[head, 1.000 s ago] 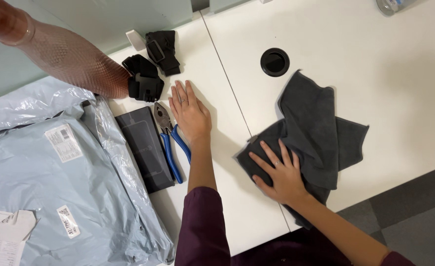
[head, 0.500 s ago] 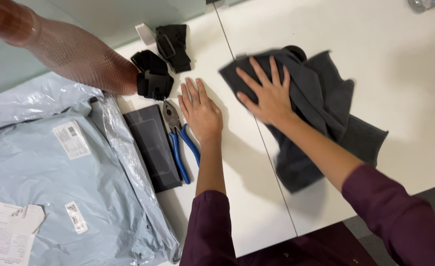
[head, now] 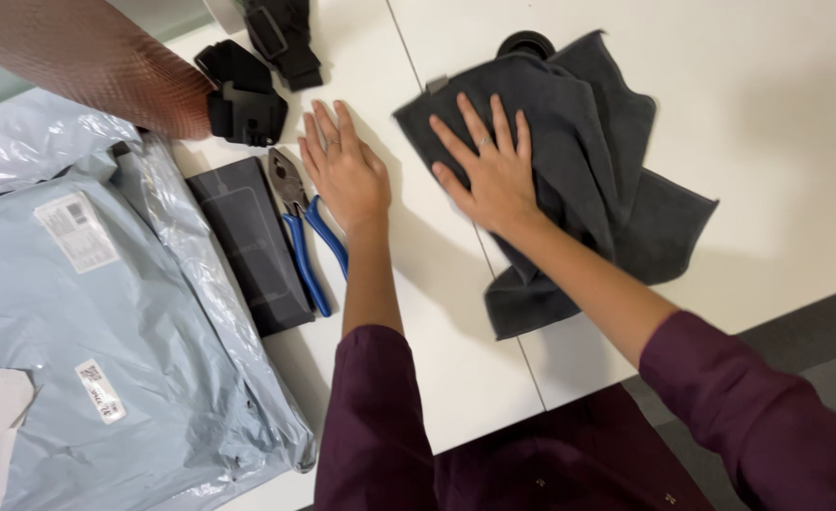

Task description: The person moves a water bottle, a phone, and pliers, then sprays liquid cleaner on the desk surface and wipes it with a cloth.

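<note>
My right hand [head: 490, 170] lies flat, fingers spread, on a dark grey cloth [head: 598, 161] that is rumpled on the white table [head: 777, 114]. The cloth partly covers a black round cable hole [head: 528, 42]. My left hand [head: 345, 167] rests palm down on the bare table, fingers apart, holding nothing. Just left of it lie blue-handled pliers [head: 302, 225] and a flat dark box [head: 247, 243].
A large pale blue plastic mailer bag [head: 87, 341] with paper labels fills the left. Black straps and a buckle [head: 257, 66] lie at the top. A brown mesh-covered rounded object [head: 87, 57] reaches in from the top left. Grey carpet [head: 815, 312] shows past the table's right edge.
My right hand has slid the grey cloth from the table's near right edge up and leftwards towards the cable hole. My left hand stayed flat in place.
</note>
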